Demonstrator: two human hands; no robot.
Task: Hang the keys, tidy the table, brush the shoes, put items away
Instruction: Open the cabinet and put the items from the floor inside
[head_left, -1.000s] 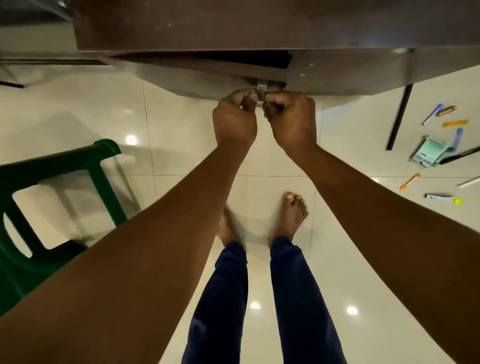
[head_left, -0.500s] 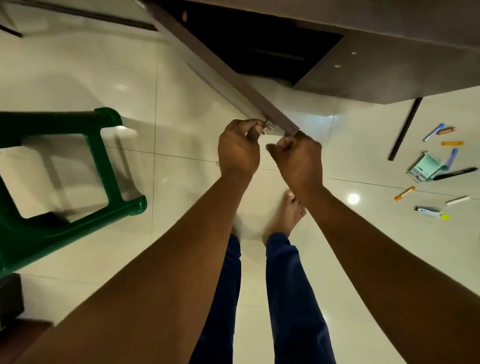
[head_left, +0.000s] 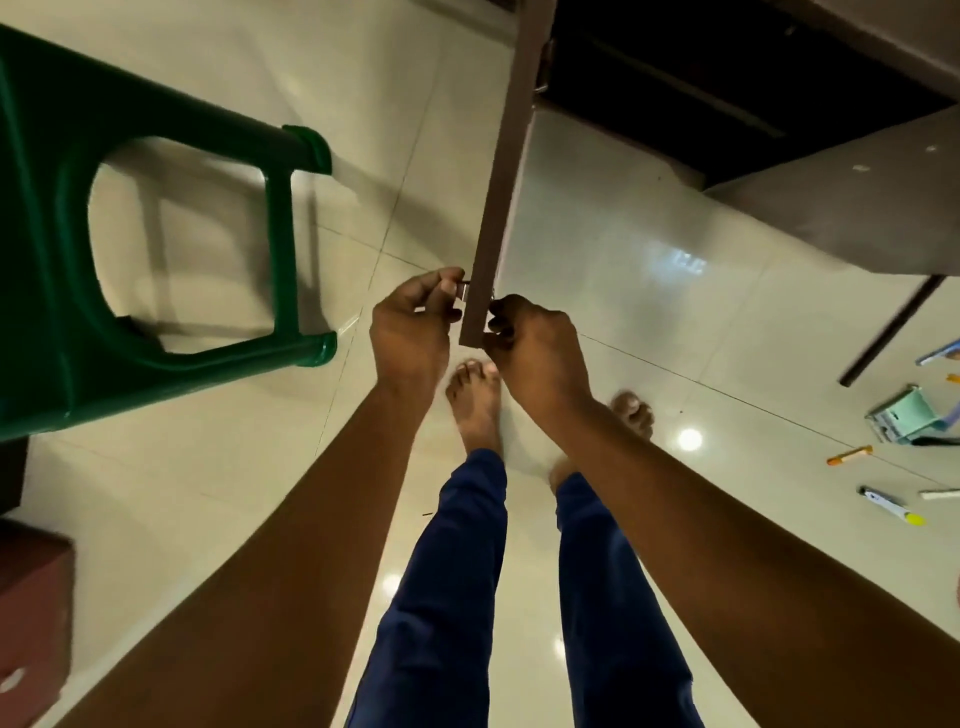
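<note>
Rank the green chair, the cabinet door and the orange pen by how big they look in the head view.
1. green chair, though it sits nearer the camera
2. cabinet door, seen edge-on, so it looks thin
3. orange pen, clearly smallest

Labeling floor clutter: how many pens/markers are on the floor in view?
3 clear: an orange pen, a marker with a yellow cap, and a white pen cut by the right edge. More bits at that edge may be pens; too cropped to tell.
</note>
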